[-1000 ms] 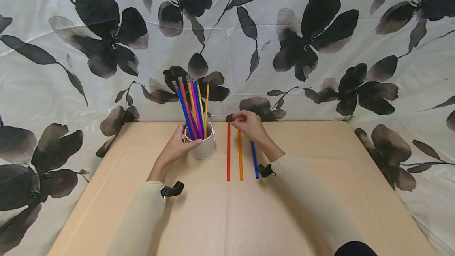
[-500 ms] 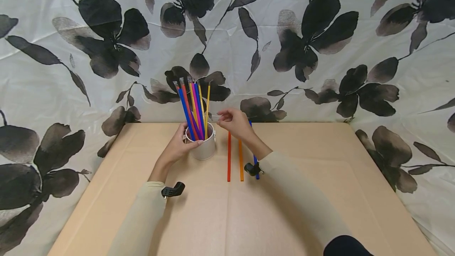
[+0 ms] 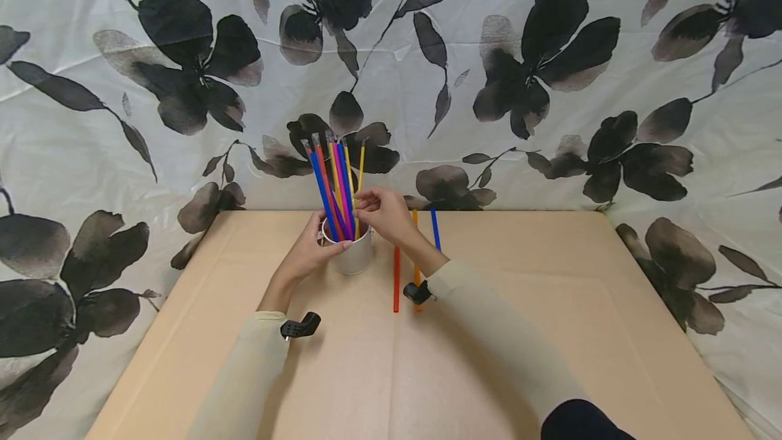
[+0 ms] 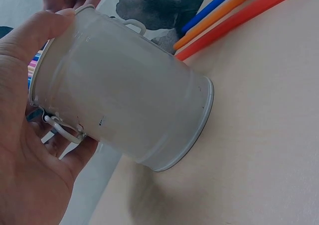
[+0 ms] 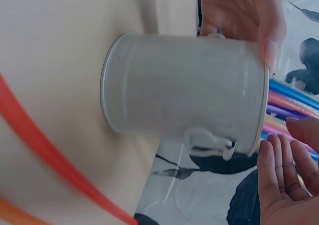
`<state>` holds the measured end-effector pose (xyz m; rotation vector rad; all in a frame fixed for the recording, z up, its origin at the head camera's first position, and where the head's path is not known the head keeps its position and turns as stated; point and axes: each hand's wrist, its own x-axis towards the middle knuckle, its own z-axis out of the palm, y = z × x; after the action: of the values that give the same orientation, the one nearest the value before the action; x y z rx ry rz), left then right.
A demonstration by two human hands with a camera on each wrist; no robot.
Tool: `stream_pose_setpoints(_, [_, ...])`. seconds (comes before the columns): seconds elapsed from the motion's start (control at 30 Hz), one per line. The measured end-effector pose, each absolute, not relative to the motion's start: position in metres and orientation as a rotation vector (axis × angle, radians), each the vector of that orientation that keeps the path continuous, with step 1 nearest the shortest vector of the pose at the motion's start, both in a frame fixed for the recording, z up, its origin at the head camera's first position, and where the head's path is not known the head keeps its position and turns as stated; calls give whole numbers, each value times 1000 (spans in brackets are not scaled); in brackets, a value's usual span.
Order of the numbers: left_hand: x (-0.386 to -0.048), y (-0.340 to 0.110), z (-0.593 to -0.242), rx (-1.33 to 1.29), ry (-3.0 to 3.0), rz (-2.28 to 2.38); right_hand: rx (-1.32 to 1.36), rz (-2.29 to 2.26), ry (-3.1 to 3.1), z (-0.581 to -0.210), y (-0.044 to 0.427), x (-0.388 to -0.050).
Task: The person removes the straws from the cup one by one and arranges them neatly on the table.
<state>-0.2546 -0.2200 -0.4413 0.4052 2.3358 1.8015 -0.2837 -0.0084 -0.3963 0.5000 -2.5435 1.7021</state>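
Observation:
A white metal pail (image 3: 353, 262) with small side loops stands near the table's back edge. Several coloured pencils (image 3: 332, 182) with silvery ends lean upright in it: blue, red, yellow, purple. My left hand (image 3: 307, 248) grips the pail by its left side, thumb over the rim. At the pail's right side, my right hand (image 3: 386, 214) has its fingertips beside the pencils. In the right wrist view a gap shows between its thumb and fingers. A red pencil (image 3: 396, 280), an orange pencil (image 3: 416, 218) and a blue pencil (image 3: 436, 228) lie side by side, partly hidden by my right arm.
The light wooden table (image 3: 525, 331) extends around the pail and toward me. Directly behind its back edge hangs a white cloth (image 3: 427, 107) with dark flowers, which continues down both sides.
My right hand has moved left from above the loose pencils to the pencils in the pail. The left hand keeps its hold on the pail.

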Motion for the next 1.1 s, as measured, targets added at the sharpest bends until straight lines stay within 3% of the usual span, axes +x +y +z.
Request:
stream_pose_setpoints(0.23, [-244,-216,-421,417,2282,1822,564,1734,-2556,-398,-21,-282])
stream_pose_setpoints(0.73, [-246,-214,-423,468,2300,1846,586,1774,-2546,-400,-46,-280])
stream_pose_setpoints(1.1, [-260,-219,-448,525,2310,1854,515,1604,-2621,-401,-62,-277])
